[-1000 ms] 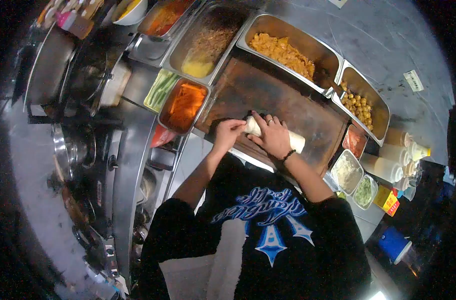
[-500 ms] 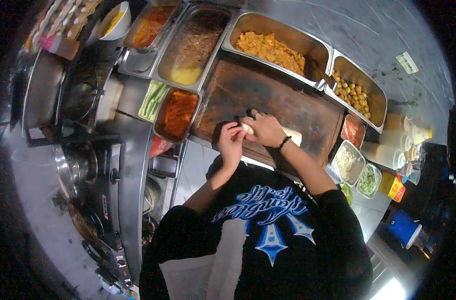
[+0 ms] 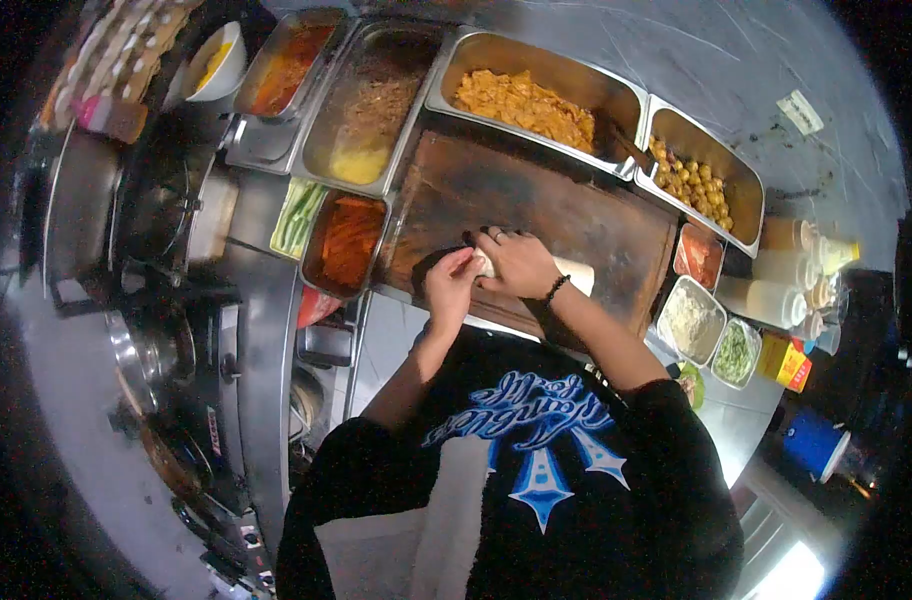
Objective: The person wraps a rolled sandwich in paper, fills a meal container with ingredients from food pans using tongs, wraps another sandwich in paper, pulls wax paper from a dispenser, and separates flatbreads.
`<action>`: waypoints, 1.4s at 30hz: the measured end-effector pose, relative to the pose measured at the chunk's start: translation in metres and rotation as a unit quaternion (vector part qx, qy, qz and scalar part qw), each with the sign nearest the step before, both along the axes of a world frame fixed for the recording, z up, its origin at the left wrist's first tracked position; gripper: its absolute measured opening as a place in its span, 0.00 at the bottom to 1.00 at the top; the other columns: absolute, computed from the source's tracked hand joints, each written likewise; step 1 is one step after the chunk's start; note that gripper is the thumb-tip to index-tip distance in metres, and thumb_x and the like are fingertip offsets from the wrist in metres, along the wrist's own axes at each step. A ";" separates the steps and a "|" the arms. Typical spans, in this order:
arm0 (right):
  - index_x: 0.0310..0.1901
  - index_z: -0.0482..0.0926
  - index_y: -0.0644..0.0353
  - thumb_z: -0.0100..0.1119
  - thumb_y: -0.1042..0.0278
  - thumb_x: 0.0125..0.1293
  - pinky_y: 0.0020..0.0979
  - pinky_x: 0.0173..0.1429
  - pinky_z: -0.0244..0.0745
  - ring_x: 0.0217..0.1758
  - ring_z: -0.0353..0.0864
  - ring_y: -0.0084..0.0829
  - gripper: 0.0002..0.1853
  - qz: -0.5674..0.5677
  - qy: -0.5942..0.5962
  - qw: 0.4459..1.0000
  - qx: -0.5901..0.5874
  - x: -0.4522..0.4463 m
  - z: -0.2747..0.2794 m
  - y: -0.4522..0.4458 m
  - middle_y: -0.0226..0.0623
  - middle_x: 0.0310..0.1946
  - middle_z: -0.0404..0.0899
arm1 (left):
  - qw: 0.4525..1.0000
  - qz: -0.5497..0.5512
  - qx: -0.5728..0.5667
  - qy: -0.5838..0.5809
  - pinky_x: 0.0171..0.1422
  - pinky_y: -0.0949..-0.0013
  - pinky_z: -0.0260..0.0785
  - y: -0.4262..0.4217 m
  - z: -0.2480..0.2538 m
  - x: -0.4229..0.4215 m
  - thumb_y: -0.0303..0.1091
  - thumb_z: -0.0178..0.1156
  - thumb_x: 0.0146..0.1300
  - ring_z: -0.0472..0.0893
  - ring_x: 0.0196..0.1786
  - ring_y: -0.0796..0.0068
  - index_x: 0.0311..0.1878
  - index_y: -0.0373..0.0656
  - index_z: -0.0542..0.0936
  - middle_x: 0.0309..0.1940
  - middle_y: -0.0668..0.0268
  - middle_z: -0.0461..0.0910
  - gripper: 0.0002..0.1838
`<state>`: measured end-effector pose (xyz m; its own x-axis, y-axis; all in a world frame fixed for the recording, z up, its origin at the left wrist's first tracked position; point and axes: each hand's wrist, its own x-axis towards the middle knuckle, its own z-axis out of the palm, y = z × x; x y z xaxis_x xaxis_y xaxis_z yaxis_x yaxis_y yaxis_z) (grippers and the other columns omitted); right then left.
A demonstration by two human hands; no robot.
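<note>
A pale rolled wrap (image 3: 576,274) lies across the near part of the brown wooden board (image 3: 536,190), mostly covered by my hands. My left hand (image 3: 450,284) pinches the left end of the roll between thumb and fingers. My right hand (image 3: 517,264), with a ring and a dark beaded bracelet at the wrist, lies over the roll with its fingers wrapped round it. The right end of the roll sticks out beyond the wrist.
Behind the board are metal trays of orange chunks (image 3: 526,105) and small round potatoes (image 3: 691,188). Left are shredded carrot (image 3: 348,240) and cucumber sticks (image 3: 298,217). Small tubs (image 3: 690,320) and sauce bottles (image 3: 766,300) stand right.
The view has shifted, so the trays and board appear farther left. My left fingers have closed in at the roll's end, and my right hand has stayed over the roll.
</note>
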<state>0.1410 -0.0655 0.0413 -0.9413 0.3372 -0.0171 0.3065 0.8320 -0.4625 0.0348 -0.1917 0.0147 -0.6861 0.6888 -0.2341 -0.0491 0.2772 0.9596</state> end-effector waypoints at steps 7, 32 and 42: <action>0.48 0.72 0.56 0.64 0.51 0.54 0.44 0.45 0.76 0.43 0.80 0.46 0.24 0.001 0.014 1.000 -0.003 -0.002 0.000 0.002 0.42 0.41 0.75 | 0.995 -0.077 -0.052 -0.033 0.50 0.71 0.73 0.009 -0.002 -0.019 0.29 0.67 0.60 0.83 0.43 0.74 0.44 0.33 0.81 0.39 0.59 0.85 0.12; 0.51 0.72 0.53 0.64 0.50 0.54 0.47 0.46 0.77 0.48 0.81 0.46 0.25 -0.035 0.009 0.999 -0.026 -0.001 -0.006 -0.002 0.44 0.45 0.77 | 0.996 -0.024 -0.015 -0.081 0.46 0.76 0.73 -0.004 0.001 0.000 0.29 0.70 0.58 0.82 0.36 0.79 0.43 0.30 0.83 0.35 0.62 0.85 0.13; 0.66 0.65 0.60 0.72 0.47 0.48 0.49 0.69 0.59 0.64 0.67 0.48 0.45 -0.189 0.058 0.980 0.002 0.040 0.030 -0.017 0.47 0.58 0.71 | 0.831 -0.351 0.037 0.429 0.67 0.52 0.63 0.026 0.033 -0.039 0.50 0.72 0.49 0.70 0.62 0.50 0.65 0.39 0.68 0.60 0.52 0.71 0.43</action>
<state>0.1805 -0.0828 0.0714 -0.7446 0.6620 0.0858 0.5385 0.6716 -0.5089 -0.0042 -0.1654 0.0475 -0.0012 0.9808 0.1948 0.8116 -0.1128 0.5732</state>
